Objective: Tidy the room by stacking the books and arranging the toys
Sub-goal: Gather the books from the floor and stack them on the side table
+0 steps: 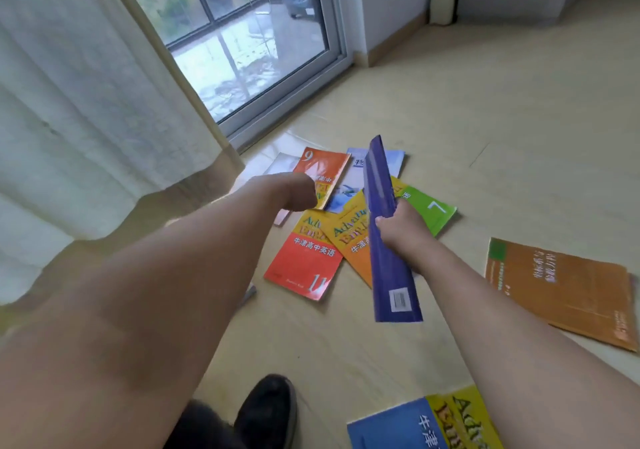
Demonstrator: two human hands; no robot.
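Observation:
Several textbooks lie scattered on the tiled floor. My right hand (398,228) grips a purple book (389,275) by its long edge and holds it tilted above the pile. Beneath it lie an orange-and-yellow book (349,240), a red-and-yellow book marked 11 (304,261), a green book marked 7 (434,211), an orange book marked 9 (323,168) and a pale blue book (351,185). My left hand (291,194) reaches out over the near edge of the book marked 9; its fingers are hidden behind the wrist. No toys are in view.
A brown-orange book (561,289) lies apart at the right, and a blue-and-yellow book (426,424) at the bottom edge. A white curtain (86,119) hangs at the left beside a sliding glass door (249,50). My black shoe (266,407) stands on the floor.

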